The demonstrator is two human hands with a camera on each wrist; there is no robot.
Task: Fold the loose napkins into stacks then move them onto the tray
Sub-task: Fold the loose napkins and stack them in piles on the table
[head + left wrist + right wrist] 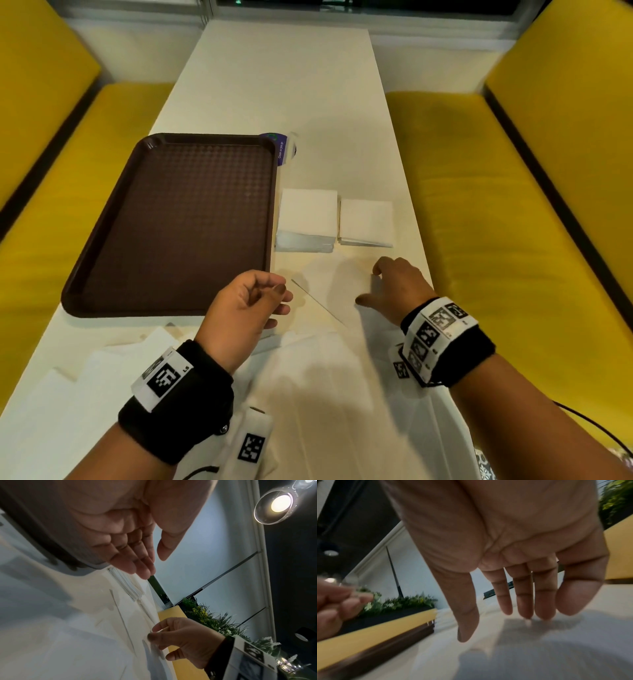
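2 white folded napkin stacks side by side, right of brown tray; loose napkins at near edge.

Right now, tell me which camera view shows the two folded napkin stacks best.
The head view: both folded napkin stacks show whole, side by side on the table just right of the brown tray. The left wrist view catches only layered stack edges beyond the left hand. The right wrist view shows no clear stack.

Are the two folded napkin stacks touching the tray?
Apart. In the head view both stacks, the taller one and the lower one, sit on the table right of the tray, with a strip of tabletop between.
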